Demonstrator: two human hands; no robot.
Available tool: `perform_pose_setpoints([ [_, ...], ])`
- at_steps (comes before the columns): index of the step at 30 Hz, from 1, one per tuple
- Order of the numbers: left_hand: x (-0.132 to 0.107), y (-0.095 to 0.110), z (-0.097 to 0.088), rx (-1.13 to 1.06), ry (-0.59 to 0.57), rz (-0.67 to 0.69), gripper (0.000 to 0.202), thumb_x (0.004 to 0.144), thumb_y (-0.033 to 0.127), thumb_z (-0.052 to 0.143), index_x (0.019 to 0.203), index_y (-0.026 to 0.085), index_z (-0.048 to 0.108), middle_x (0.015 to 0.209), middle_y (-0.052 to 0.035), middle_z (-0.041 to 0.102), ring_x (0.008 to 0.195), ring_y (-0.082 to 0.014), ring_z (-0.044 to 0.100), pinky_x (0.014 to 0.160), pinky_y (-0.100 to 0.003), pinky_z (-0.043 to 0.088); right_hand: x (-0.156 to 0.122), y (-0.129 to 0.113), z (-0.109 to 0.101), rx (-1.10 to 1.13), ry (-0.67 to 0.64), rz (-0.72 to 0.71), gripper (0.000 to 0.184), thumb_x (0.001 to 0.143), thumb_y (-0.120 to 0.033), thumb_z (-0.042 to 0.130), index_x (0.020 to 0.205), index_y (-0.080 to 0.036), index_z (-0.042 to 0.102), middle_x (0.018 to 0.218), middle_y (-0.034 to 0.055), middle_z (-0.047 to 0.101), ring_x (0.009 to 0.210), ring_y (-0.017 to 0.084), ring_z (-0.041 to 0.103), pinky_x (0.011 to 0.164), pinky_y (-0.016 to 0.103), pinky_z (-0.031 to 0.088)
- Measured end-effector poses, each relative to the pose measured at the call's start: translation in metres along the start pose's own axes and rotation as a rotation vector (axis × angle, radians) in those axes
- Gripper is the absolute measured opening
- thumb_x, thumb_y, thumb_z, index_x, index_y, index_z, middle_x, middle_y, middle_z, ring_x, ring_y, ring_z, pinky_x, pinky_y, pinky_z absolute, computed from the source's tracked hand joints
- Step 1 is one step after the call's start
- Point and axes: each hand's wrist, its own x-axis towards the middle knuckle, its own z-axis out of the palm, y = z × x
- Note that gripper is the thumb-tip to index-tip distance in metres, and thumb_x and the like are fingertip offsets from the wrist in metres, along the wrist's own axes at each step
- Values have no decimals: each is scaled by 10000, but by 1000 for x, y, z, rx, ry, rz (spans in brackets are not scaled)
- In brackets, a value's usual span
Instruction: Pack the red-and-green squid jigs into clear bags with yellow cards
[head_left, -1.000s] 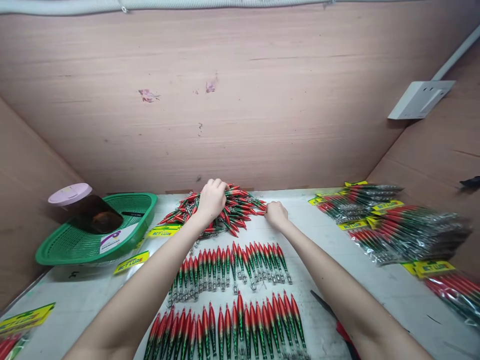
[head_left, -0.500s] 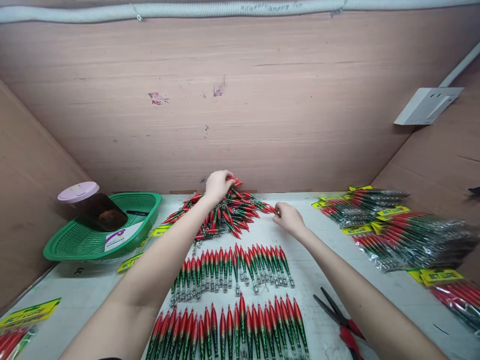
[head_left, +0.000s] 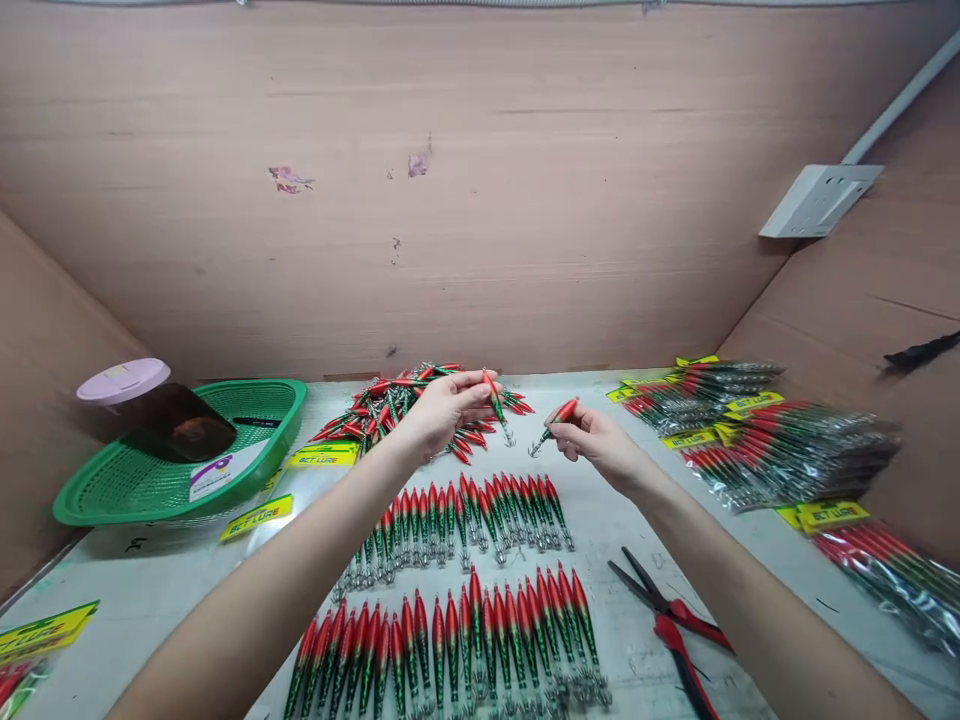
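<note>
My left hand (head_left: pixel 442 408) is raised in front of a loose pile of red-and-green lures (head_left: pixel 382 405) and pinches one lure (head_left: pixel 495 400) by its body, hooks hanging down. My right hand (head_left: pixel 596 445) pinches another lure (head_left: pixel 559 415), held tilted, its hook end pointing down-left. The two held lures are a short way apart, above the table. Below my hands two neat rows of lures lie side by side: a far row (head_left: pixel 465 515) and a near row (head_left: pixel 457 645).
A green basket (head_left: pixel 112 485) with a pink-lidded jar (head_left: pixel 124 380) stands at the left. Bagged lures with yellow labels (head_left: pixel 787 455) are stacked at the right. Red-handled pliers (head_left: pixel 667 625) lie near my right forearm. Yellow label cards (head_left: pixel 259 517) lie by the basket.
Both hands have pulled back from the loose pile and lifted, each now holding a single lure. The view has shifted slightly.
</note>
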Motion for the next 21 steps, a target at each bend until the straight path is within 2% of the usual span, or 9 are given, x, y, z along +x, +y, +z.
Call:
perform_pose_setpoints([
  [4,-38,-10,21,-154,-150,-158,271,775,206,699,1032,121,685,999,-132,723,899,-194,677,841,-351,522,-39,-22,0,171,-164,55,383,691,-491,690,840,-160,569,613,-45,494,500,69,414,497,231,341],
  [8,-59,-16,31,-313,-256,-274,297,790,164,691,1086,149,673,1048,-116,720,921,-168,665,863,-318,488,-68,-27,-1,268,-268,114,376,693,-471,733,833,-150,594,625,-37,499,497,58,391,492,225,320],
  [14,-77,-18,38,-377,-348,-272,357,755,201,740,1105,162,680,1032,-114,726,964,-183,649,872,-315,457,-94,-26,-2,376,-349,102,245,780,-365,714,838,-150,612,622,-42,478,514,57,395,501,212,313],
  [21,-88,-21,43,-384,-360,-277,382,717,249,779,1079,162,694,1022,-110,722,872,-163,651,852,-327,457,-105,-33,1,371,-376,106,269,790,-377,706,910,-145,640,684,-32,480,530,48,363,503,202,302],
])
